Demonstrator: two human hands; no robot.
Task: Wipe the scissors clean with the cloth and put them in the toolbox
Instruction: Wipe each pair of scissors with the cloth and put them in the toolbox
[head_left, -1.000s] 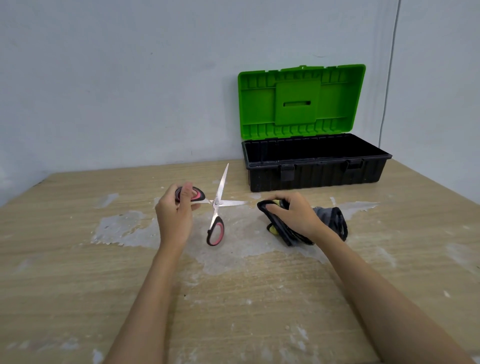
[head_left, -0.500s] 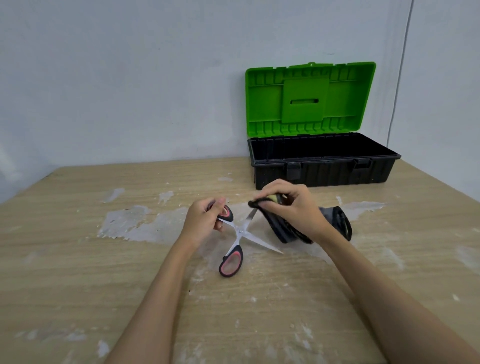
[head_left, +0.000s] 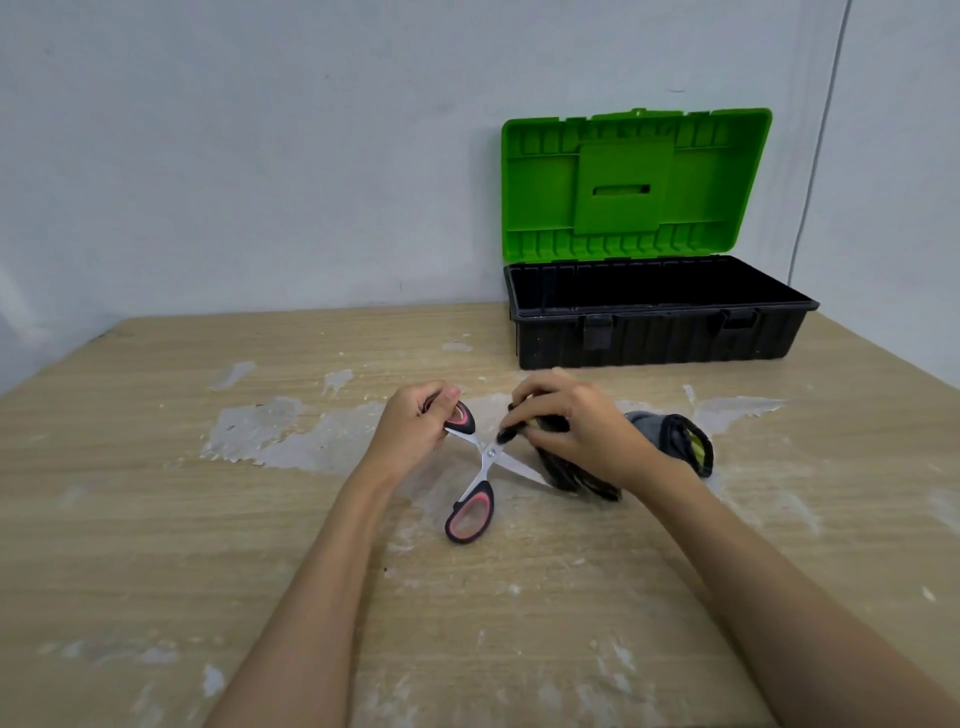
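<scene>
The scissors (head_left: 480, 480) have black and pink handles and lie spread wide in front of me. My left hand (head_left: 413, 434) grips the upper handle. The other handle hangs down toward the table. My right hand (head_left: 574, 428) holds a dark cloth (head_left: 576, 470) with grey and yellow parts and pinches it around one blade close to the pivot. That blade is hidden under the cloth. The second blade points right, its tip against the cloth. The toolbox (head_left: 657, 332) stands at the back right, black body, green lid (head_left: 634, 182) raised upright.
A wooden table (head_left: 156, 493) with pale scraped patches carries everything. A grey wall rises right behind the toolbox. A thin cable (head_left: 815, 156) runs down the wall at the right. The table's right edge slants near the toolbox.
The scissors have swung from pointing up and away to lying across in front of me. My right hand lifted the cloth from the table and closed it over one blade.
</scene>
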